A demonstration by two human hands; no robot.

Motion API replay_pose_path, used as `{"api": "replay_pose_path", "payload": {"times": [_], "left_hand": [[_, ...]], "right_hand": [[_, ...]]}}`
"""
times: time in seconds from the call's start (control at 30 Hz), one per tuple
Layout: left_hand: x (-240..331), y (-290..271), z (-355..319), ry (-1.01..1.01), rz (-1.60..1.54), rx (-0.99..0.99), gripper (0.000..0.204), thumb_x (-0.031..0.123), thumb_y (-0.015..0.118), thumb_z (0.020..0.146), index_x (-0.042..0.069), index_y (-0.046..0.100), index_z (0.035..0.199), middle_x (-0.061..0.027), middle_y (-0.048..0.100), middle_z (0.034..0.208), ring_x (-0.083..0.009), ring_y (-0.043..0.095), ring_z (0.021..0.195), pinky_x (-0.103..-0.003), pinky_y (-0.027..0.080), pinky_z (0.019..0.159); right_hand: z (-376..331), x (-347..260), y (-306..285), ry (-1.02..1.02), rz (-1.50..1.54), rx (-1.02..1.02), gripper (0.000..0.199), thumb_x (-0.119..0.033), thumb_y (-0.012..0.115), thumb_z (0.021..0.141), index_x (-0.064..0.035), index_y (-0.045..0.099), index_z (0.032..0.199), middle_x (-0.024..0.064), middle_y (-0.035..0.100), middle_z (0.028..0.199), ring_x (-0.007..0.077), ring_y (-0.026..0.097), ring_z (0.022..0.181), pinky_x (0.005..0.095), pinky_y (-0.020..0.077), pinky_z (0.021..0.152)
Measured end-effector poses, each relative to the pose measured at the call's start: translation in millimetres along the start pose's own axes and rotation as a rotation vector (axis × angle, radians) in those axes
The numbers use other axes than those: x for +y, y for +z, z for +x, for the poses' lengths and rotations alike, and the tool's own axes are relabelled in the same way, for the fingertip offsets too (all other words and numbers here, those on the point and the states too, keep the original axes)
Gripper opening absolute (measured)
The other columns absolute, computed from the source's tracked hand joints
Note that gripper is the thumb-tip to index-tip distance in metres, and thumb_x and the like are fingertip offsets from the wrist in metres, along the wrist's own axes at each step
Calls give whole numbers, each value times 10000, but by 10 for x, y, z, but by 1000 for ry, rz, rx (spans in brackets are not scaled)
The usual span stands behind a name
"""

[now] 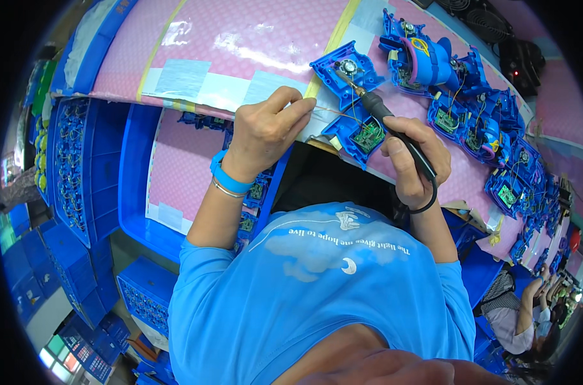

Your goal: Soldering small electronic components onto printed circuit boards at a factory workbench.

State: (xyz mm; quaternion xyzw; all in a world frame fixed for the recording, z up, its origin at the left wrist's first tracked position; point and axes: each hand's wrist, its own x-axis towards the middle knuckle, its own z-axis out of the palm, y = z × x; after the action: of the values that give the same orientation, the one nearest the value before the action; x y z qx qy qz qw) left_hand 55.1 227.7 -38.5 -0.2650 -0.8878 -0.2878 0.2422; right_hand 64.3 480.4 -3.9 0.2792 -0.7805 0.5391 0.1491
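Observation:
My right hand is wrapped around the black handle of a soldering iron. Its metal tip points up and left, at the lower edge of a round speaker in an open blue plastic housing; whether it touches cannot be made out. Between the thumb and forefinger of my left hand is a thin solder wire, stretching right toward the iron. Just below the speaker half lies another blue housing half with a green circuit board, close to my right fingers.
Several blue housings with boards and wires crowd the pink-covered table on the right. A blue bin stands left of my arm, near more trays of parts. Another person sits at the lower right.

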Motion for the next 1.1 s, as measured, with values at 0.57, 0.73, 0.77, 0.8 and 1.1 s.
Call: {"api": "replay_pose_path", "payload": {"times": [0.57, 0.73, 0.77, 0.8, 1.1], "left_hand": [[-139, 138, 299, 140, 1, 84, 247, 15, 782, 755, 53, 716, 991, -66, 736, 996, -196, 728, 757, -266, 578, 609], [-197, 155, 319, 183, 3, 82, 264, 26, 781, 725, 53, 700, 975, -60, 717, 987, -194, 731, 747, -264, 578, 573], [-196, 152, 322, 182, 7, 80, 262, 28, 781, 725, 57, 701, 973, -56, 718, 987, -190, 731, 751, -262, 577, 571], [-196, 148, 319, 182, 8, 80, 262, 28, 781, 725, 57, 701, 973, -56, 718, 987, -190, 731, 751, -262, 577, 571], [-183, 118, 329, 168, -5, 75, 257, 34, 795, 718, 61, 702, 956, -35, 716, 960, -176, 725, 724, -260, 567, 551]], "right_hand": [[-44, 46, 6, 48, 4, -1, 240, -45, 599, 910, 91, 656, 1100, 111, 665, 778, 144, 632, 665, 259, 489, 616], [-35, 53, 17, 43, -5, 0, 237, -40, 600, 905, 92, 660, 1092, 117, 674, 802, 143, 640, 672, 259, 499, 622], [-32, 55, 17, 44, -9, -1, 237, -40, 601, 904, 92, 661, 1091, 119, 676, 807, 144, 644, 675, 259, 501, 624], [-29, 58, 19, 45, -12, -2, 237, -40, 602, 902, 91, 662, 1091, 121, 679, 812, 145, 647, 678, 259, 504, 626], [-40, 53, 10, 52, 3, 12, 236, -48, 604, 904, 87, 662, 1089, 122, 679, 805, 143, 645, 671, 257, 501, 621]]}}
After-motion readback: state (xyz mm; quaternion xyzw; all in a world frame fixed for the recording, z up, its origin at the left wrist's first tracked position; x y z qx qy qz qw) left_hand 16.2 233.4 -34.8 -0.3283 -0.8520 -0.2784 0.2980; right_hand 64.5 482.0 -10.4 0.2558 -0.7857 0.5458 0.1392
